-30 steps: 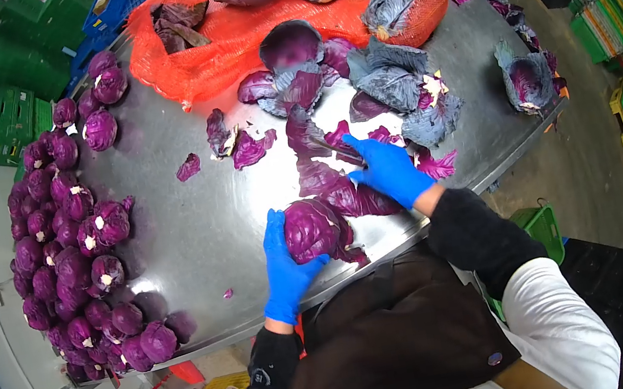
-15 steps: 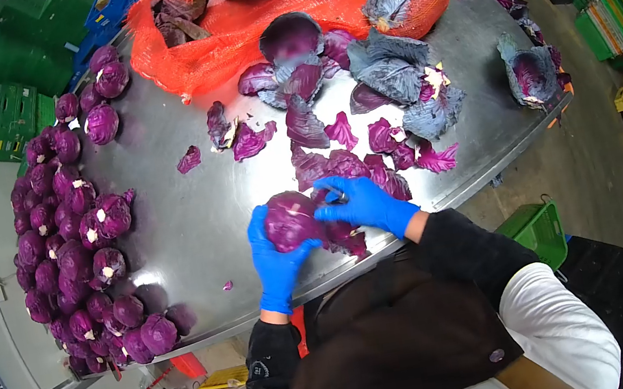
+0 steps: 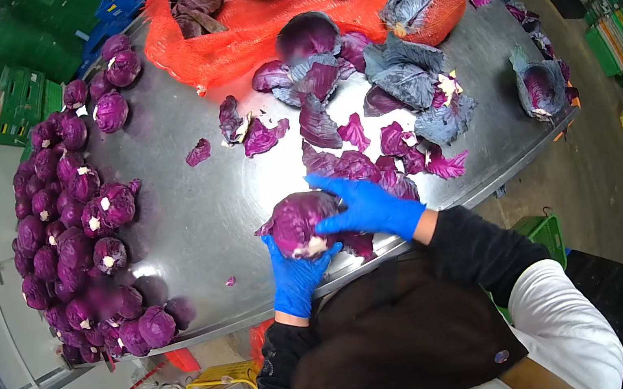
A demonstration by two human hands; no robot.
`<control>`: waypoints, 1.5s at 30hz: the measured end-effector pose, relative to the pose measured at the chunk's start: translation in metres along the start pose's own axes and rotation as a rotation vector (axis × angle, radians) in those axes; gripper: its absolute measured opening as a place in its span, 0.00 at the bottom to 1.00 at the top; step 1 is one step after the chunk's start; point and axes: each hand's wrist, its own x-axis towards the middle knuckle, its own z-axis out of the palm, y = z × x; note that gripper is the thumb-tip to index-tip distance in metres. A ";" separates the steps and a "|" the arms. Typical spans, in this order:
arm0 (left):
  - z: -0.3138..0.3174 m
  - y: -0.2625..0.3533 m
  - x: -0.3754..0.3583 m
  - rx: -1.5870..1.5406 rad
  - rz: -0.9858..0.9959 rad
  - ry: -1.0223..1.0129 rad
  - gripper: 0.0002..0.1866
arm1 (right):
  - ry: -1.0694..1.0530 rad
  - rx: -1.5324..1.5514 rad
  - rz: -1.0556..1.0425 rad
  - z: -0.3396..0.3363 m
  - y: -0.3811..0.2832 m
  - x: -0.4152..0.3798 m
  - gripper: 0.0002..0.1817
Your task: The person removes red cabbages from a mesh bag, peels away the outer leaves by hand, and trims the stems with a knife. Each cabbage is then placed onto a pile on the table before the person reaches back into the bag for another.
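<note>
Near the table's front edge, a purple cabbage (image 3: 301,221) is held between my two blue-gloved hands, its pale cut stem facing down toward me. My left hand (image 3: 296,275) cups it from below and the left. Against its right side rests my right hand (image 3: 371,207), fingers around the head; a knife cannot be made out in it. A leaf sticks out at the cabbage's left. Loose purple leaves (image 3: 352,165) lie just beyond my right hand, and one more (image 3: 358,245) lies under it.
Many trimmed cabbages (image 3: 74,251) are piled along the left of the metal table (image 3: 190,206). A red net bag (image 3: 244,37) with cabbages lies at the back. Outer leaves (image 3: 408,79) are scattered right of centre, and a hollow leaf cup (image 3: 541,86) sits at the right edge.
The cabbage has been turned, so its stem now faces me and a leaf stands out at the left. My right hand has opened wider and spread over its side. The view has shifted slightly.
</note>
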 end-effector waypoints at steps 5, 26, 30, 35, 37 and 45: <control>0.001 0.025 -0.010 0.633 0.210 0.263 0.44 | 0.014 -0.050 -0.171 0.009 0.016 0.024 0.41; 0.086 0.021 0.033 2.012 0.192 0.440 0.64 | 0.343 -0.627 -0.051 0.021 0.000 -0.016 0.36; 0.056 -0.003 0.035 2.072 0.773 0.300 0.61 | 0.259 -0.577 0.100 0.025 -0.004 -0.023 0.36; 0.071 -0.003 0.034 2.110 0.577 0.382 0.60 | 0.237 -0.672 0.102 0.021 -0.004 -0.007 0.35; 0.068 -0.002 0.035 2.140 0.595 0.364 0.60 | 0.239 -0.683 0.116 0.022 -0.007 -0.019 0.34; 0.086 -0.008 0.040 2.246 0.486 0.456 0.59 | 0.305 -0.910 -0.193 0.006 0.024 0.014 0.18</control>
